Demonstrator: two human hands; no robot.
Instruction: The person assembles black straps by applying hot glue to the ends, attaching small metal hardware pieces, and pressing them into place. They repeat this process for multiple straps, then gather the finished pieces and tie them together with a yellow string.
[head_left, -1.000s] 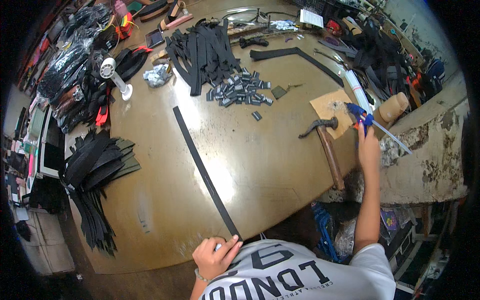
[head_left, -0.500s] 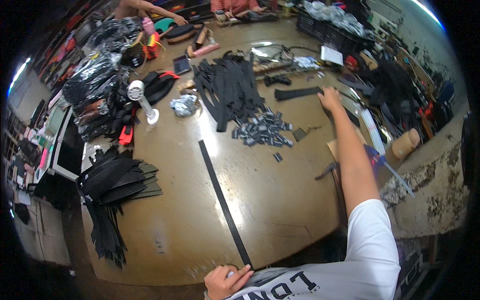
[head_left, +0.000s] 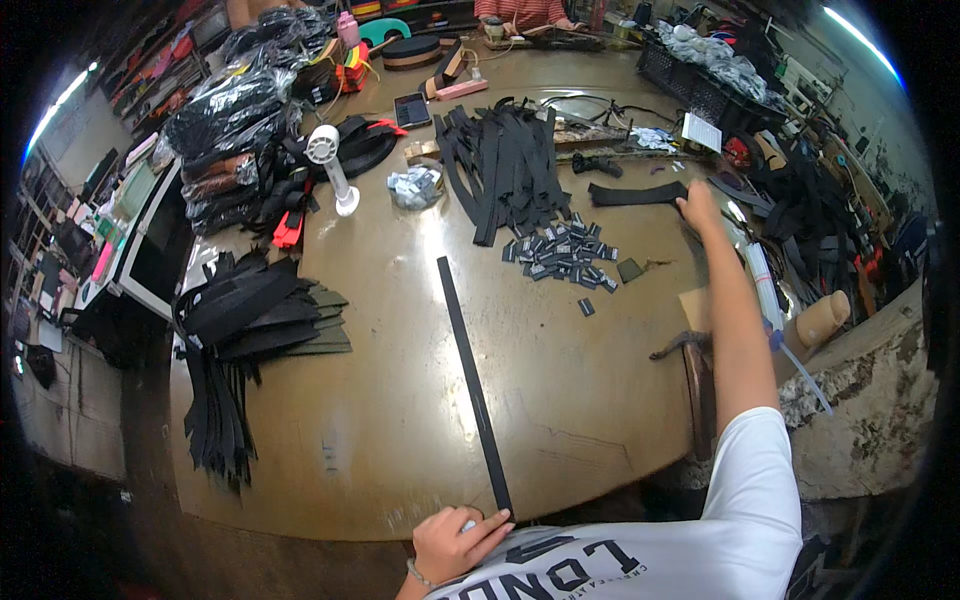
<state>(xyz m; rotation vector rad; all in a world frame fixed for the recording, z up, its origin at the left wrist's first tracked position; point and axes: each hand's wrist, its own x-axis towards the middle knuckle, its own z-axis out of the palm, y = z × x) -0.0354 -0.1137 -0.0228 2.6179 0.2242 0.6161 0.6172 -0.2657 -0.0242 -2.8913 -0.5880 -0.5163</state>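
Glossy brown table (head_left: 390, 420): left hand (head_left: 452, 542) pinches a flat black strip (head_left: 469, 370); right hand (head_left: 702, 210) grips a wider, matte band (head_left: 632, 195).

1. A wide fisheye lens on the wearer's head, the left of a side-by-side pair, gives this view.
2. It faces down and forward across the table (head_left: 380, 400), upright and unmirrored.
3. Nearest, along the lower edge, are the wearer's white shirt (head_left: 640, 560) and left hand (head_left: 455, 545); a striped shirt (head_left: 535, 12) sits far off at the top.
4. The lamp (head_left: 862, 45) bends near the dark rim.
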